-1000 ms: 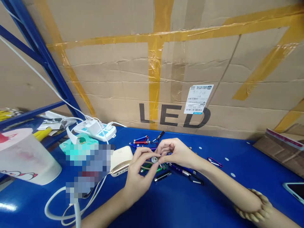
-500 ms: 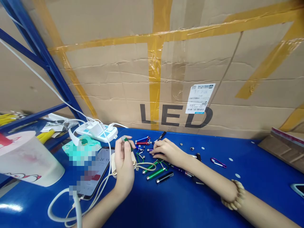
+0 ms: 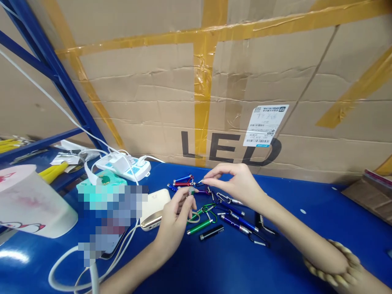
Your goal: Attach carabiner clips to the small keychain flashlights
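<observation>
My left hand (image 3: 176, 218) is closed around a small green flashlight tube (image 3: 191, 190), whose end sticks up past the fingertips. Most of the tube is hidden by the fingers. Up and to the right, my right hand (image 3: 237, 181) pinches thumb and forefinger together over the pile; a small dark tip shows at them, too little to name. Between and below the hands lie several mini flashlights with carabiner clips: a green flashlight (image 3: 199, 227), a black flashlight (image 3: 212, 232), a purple flashlight (image 3: 235, 224), a red flashlight (image 3: 183, 184) and blue ones.
A cream power bank (image 3: 156, 202) with a cord lies left of my left hand. Beyond are a phone (image 3: 114, 245), white cables, a tissue pack (image 3: 88, 183), a power strip (image 3: 142, 168) and a large cup (image 3: 36, 204). A big LED carton (image 3: 159, 102) walls off the back.
My left hand has moved right with the green flashlight tube, toward the pile. My right hand has risen off the pile, its fingertips now pinched. The view has shifted slightly.
</observation>
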Motion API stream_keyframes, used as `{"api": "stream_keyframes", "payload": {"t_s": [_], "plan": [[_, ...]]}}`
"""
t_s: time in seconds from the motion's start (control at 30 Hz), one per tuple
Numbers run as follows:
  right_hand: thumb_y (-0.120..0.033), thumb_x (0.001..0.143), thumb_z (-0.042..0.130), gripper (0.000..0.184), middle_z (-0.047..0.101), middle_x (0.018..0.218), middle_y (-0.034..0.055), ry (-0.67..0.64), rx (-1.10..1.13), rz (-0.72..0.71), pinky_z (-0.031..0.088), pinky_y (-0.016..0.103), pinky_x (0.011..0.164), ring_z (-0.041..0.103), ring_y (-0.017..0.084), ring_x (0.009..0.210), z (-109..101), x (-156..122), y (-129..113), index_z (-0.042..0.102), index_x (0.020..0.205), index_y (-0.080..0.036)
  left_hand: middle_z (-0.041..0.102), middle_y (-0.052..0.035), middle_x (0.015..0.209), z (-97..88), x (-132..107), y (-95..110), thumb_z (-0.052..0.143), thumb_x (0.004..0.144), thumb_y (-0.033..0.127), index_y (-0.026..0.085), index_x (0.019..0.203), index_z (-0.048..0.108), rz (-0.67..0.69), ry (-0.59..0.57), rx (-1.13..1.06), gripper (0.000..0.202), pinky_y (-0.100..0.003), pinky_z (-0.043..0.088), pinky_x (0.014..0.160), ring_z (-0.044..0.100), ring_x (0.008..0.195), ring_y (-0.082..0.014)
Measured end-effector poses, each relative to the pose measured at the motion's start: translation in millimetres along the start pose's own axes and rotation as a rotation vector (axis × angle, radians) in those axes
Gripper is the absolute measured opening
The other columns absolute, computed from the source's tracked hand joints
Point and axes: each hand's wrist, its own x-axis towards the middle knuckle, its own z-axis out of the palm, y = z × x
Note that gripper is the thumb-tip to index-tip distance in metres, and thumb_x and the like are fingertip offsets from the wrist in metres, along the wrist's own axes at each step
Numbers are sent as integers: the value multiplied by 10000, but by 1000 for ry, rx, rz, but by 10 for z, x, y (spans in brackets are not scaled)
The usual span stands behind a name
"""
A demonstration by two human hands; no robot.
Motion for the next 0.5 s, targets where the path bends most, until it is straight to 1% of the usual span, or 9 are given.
{"api": "stream_keyframes", "payload": {"t_s": [0.07, 0.13, 0.2, 0.27, 0.33, 0.43, 0.5], "plan": [[-294, 711, 699, 113, 695, 643, -2, -19, 113, 68, 521, 234, 580, 634, 122, 583, -21, -12, -107, 713, 725, -182, 504, 12, 705, 19, -20, -32, 398, 899, 340, 187, 983, 537, 30, -25, 79, 223, -230, 356, 563, 449, 600, -113], [-295, 725, 682, 124, 688, 610, -5, -89, 220, 126, 524, 235, 565, 633, 120, 557, -6, -22, -151, 714, 745, -177, 504, 2, 726, 31, -31, -57, 385, 903, 328, 186, 966, 543, 51, -31, 119, 222, -242, 344, 585, 445, 637, -127], [-298, 735, 677, 132, 692, 625, 1, -128, 274, 128, 527, 239, 572, 641, 124, 572, 24, -30, -144, 714, 760, -174, 490, 2, 728, 43, -40, -78, 361, 914, 333, 185, 963, 531, 50, -42, 109, 231, -249, 331, 592, 434, 646, -132], [-289, 737, 683, 115, 700, 686, 11, -130, 252, 53, 530, 248, 606, 649, 132, 633, 51, -39, -115, 714, 751, -179, 464, 10, 715, 63, -58, -94, 335, 926, 354, 187, 955, 508, 44, -56, 71, 243, -251, 318, 590, 414, 638, -130], [-267, 740, 688, 88, 697, 724, 17, -138, 199, -74, 528, 252, 640, 646, 132, 677, 68, -52, -91, 714, 736, -183, 436, 18, 707, 92, -90, -101, 311, 936, 386, 190, 916, 482, 37, -47, 24, 260, -249, 307, 590, 394, 631, -126], [-266, 770, 667, 106, 688, 716, 24, -197, 158, -245, 524, 246, 633, 632, 118, 658, 77, -76, -88, 714, 746, -174, 393, 30, 694, 144, -156, -93, 301, 935, 436, 195, 837, 441, 3, 9, -49, 295, -243, 296, 586, 365, 624, -120], [-278, 784, 654, 131, 688, 718, 31, -203, 149, -314, 523, 238, 621, 627, 113, 649, 74, -91, -106, 711, 759, -164, 371, 36, 682, 178, -200, -83, 305, 931, 459, 197, 803, 422, -32, 37, -91, 314, -237, 289, 576, 344, 612, -115]]}}
